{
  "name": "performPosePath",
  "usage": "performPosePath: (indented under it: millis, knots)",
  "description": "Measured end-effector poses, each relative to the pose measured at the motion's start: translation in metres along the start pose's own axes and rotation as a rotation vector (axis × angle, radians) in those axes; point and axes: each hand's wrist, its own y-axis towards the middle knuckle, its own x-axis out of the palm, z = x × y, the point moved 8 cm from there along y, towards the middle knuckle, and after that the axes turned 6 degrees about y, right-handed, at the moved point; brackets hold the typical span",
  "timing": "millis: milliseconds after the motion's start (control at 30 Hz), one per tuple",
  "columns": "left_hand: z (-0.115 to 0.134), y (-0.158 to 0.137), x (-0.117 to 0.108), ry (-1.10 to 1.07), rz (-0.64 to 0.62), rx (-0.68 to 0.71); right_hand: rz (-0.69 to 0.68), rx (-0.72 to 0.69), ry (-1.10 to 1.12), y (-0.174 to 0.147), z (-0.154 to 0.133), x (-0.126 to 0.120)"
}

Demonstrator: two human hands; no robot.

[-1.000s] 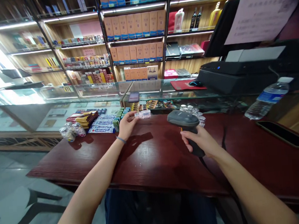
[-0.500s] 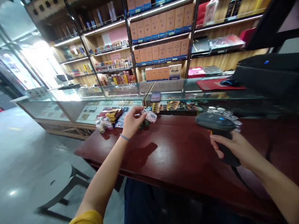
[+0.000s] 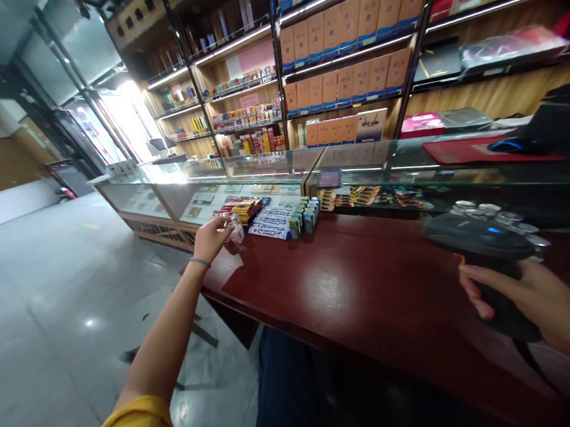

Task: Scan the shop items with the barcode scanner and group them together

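Note:
My left hand (image 3: 211, 239) is at the left end of the dark red desk (image 3: 320, 295), fingers closed around a small clear jar (image 3: 236, 231) with a shiny cap. The hand partly hides whatever stands behind it. Right beside the jar lie red and yellow packets (image 3: 246, 211), then blue-and-white packs (image 3: 270, 222) and small green boxes (image 3: 309, 217). On the right, my right hand (image 3: 529, 294) grips a black barcode scanner (image 3: 479, 236) by its handle, a blue light showing on top. Several silver-capped jars (image 3: 490, 209) stand behind the scanner.
A glass display counter (image 3: 359, 156) runs along the desk's far side, with colourful packs (image 3: 362, 196) inside. A red mat (image 3: 461, 151) with a mouse (image 3: 509, 146) lies on it. Tall shelves of boxes (image 3: 345, 33) rise behind. A stool (image 3: 150, 320) stands at left.
My left hand has carried the jar leftward and down to the desk's left end, uncovering the green boxes. My right hand still holds the barcode scanner. The view has shifted left.

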Motion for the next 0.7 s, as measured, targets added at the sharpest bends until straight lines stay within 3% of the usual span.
performPosePath:
  millis: [167,633,700]
  knots:
    - [-0.012,0.001,0.014,0.106,0.006,0.016,-0.019,0.020,-0.007,0.003,0.005,-0.001]
    - [-0.013,0.012,0.037,0.229,0.036,0.125,-0.036,0.056,-0.002,0.008,0.018,-0.006]
    - [-0.013,0.013,0.038,0.235,0.041,0.124,-0.008,0.007,-0.064,0.007,0.014,-0.006]
